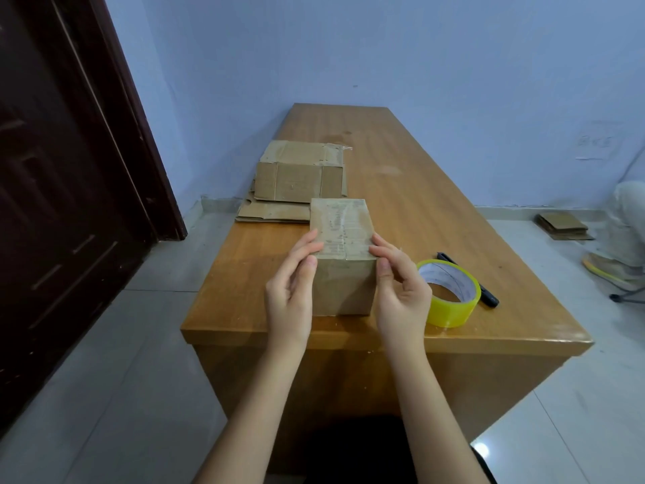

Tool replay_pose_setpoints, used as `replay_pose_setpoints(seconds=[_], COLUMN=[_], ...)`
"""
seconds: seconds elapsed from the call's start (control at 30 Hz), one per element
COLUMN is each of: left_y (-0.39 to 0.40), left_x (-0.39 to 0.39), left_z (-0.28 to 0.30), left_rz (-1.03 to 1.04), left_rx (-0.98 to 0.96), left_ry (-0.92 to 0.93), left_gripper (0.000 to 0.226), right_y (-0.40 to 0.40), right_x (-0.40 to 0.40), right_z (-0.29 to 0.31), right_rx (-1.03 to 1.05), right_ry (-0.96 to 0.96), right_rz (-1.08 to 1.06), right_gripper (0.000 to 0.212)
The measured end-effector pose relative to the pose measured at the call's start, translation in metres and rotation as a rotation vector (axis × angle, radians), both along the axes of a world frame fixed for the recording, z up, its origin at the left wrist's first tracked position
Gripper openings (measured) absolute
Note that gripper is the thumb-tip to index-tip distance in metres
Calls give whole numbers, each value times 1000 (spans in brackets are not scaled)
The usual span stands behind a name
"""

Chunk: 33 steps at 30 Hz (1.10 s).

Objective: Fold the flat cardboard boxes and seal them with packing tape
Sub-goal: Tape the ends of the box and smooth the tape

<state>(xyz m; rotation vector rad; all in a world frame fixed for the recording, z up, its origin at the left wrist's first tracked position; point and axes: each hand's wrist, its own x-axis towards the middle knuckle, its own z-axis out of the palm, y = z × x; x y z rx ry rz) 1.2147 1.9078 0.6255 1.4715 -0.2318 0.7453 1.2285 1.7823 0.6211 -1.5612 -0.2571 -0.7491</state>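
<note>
A folded brown cardboard box (342, 253) stands on the wooden table (436, 211) near its front edge, its top flaps closed and streaked with clear tape. My left hand (291, 291) holds the box's left side, thumb and fingertips at the top edge. My right hand (401, 291) holds its right side the same way, fingers curled over the top corner. A roll of yellow packing tape (450, 295) lies just right of my right hand. Flat cardboard boxes (300, 179) are stacked behind the box at the table's left edge.
A black marker or cutter (469, 279) lies behind the tape roll. A dark door (62, 169) stands at the left. On the floor at the right lie more cardboard pieces (563, 225), beside another person's leg and shoe (621, 246).
</note>
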Motion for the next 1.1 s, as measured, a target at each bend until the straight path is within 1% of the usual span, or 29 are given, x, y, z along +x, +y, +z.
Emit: replay_pose_setpoints(seconds=[0.07,0.1,0.13,0.2,0.27,0.33,0.37,0.4,0.47,0.53,0.6,0.67,0.7,0.8,0.9,1.0,1.03,1.1], left_y=[-1,-2,-3,-3,0,7,11,16,23,29,33,35,34,31,30,32,33,34], left_x=[-4,-7,-10,-15,-18,-11,-4,7,35,73,111,132,137,139,135,131,130,128], left_z=[1,2,6,18,40,65,78,90,113,126,127,121,118,108,108,120,127,146], left_rz=[62,122,195,312,328,350,380,415,458,390,224,62,4,-91,-132,-138,-138,-150], left_rx=[75,149,247,474,713,914,966,990,1012,1091,1181,1212,1213,1119,1008,908,867,813], left_ry=[31,48,55,58,109,186,209,220,262,410,597,763,827,947,1009,1062,1071,1058], left_gripper=[23,24,25,23,21,24,24,23,21,26,39,53,58,66,65,59,56,51], right_y=[-3,-4,-5,-8,-10,-10,-11,-12,-15,-15,-11,-5,-2,2,3,0,-3,-10], right_x=[0,0,-1,-1,1,0,-1,-3,-7,-7,-1,7,10,14,12,16,19,28], right_z=[8,14,21,34,43,53,59,66,79,87,89,88,88,87,92,112,121,142], right_rx=[33,65,88,56,-22,-128,-208,-299,-495,-660,-723,-735,-735,-747,-726,-729,-728,-735], right_ry=[74,119,169,247,312,405,454,508,638,766,845,890,912,936,980,1055,1061,1033], right_rz=[72,107,133,107,39,-17,-54,-91,-152,-174,-161,-139,-128,-113,-53,63,92,84], right_gripper=[23,26,28,26,20,28,35,40,39,40,49,63,66,64,58,65,66,68])
